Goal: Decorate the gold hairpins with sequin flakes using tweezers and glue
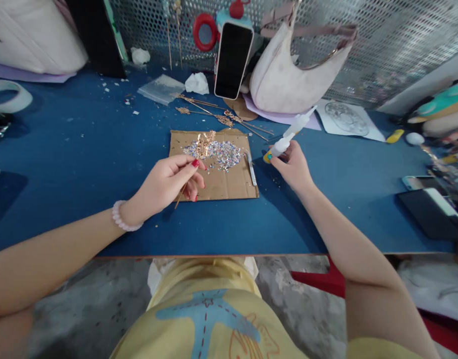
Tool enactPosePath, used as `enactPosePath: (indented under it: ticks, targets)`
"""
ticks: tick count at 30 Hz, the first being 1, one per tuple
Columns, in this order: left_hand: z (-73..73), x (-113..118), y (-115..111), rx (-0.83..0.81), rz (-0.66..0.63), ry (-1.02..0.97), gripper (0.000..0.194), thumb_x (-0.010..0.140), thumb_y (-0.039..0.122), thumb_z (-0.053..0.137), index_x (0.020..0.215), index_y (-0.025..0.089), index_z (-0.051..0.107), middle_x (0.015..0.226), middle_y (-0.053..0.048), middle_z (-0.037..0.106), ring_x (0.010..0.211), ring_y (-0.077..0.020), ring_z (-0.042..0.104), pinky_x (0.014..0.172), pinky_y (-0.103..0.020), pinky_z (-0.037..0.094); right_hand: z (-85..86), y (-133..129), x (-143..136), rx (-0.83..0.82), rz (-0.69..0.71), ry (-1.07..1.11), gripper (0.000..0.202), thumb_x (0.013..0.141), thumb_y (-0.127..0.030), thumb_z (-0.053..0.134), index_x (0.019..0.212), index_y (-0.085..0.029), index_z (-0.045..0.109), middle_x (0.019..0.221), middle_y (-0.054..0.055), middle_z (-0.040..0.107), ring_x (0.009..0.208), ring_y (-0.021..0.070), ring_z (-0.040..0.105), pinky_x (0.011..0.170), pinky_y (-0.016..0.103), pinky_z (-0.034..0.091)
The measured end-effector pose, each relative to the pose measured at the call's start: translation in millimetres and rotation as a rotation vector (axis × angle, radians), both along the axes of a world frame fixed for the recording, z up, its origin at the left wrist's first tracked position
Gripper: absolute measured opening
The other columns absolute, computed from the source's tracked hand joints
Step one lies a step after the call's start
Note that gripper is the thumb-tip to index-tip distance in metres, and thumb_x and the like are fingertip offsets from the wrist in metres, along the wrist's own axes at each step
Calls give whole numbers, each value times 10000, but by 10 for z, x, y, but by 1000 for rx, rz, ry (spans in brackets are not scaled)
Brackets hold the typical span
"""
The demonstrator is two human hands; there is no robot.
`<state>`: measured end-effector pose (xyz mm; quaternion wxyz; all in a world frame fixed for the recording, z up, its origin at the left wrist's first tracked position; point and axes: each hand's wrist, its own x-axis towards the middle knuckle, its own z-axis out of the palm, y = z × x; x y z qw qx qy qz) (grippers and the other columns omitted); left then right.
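Note:
Between the pinched fingers of my left hand (pixel 176 182) is a gold hairpin (pixel 205 143), its filigree head up over the cardboard (pixel 229 185) and its thin stem slanting down below the palm. Small shiny rhinestones (pixel 229 154) lie spread on the cardboard. Tweezers (pixel 250 168) rest along its right side. My right hand (pixel 294 167) is closed round a small white glue bottle (pixel 280 146) with a yellow label, just right of the cardboard. Another white-nozzled bottle (pixel 300 122) stands close behind it.
Several gold hairpins (pixel 223 118) lie behind the cardboard, near a plastic bag (pixel 161 89) and crumpled tissue (pixel 197 84). A propped phone (pixel 233 62) and a white handbag (pixel 288 80) stand at the back. Tape (pixel 21 102) is at left, a dark device (pixel 430 214) at right.

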<state>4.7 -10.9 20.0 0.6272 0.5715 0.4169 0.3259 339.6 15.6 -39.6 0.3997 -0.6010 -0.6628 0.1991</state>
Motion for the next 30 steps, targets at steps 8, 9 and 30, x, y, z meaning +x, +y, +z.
enactPosePath:
  ticks: [8,9,30]
  targets:
    - [-3,2,-1,5,-12,27,218,918,382,523,961,173,566,721,-14,638,489,-82,581,471,-182,508,344,-291,-164,549,-294,-170,460,739,-252,652,1157,-227,463,1188,108,530,1112,255,530,892,442,458]
    - [-2,4,-3,7,-16,30,221,918,383,520,962,170,563,715,-12,637,479,-81,579,468,-183,505,386,-343,-197,596,-258,-213,329,751,-250,637,1054,-225,510,1067,84,563,1015,239,558,837,408,470]
    - [-11,-3,-32,15,-108,49,219,939,386,488,962,179,557,704,-17,646,467,-85,591,458,-176,488,319,-440,-496,-59,170,-460,390,729,-122,494,1097,-197,598,675,-6,608,575,126,537,605,254,419]
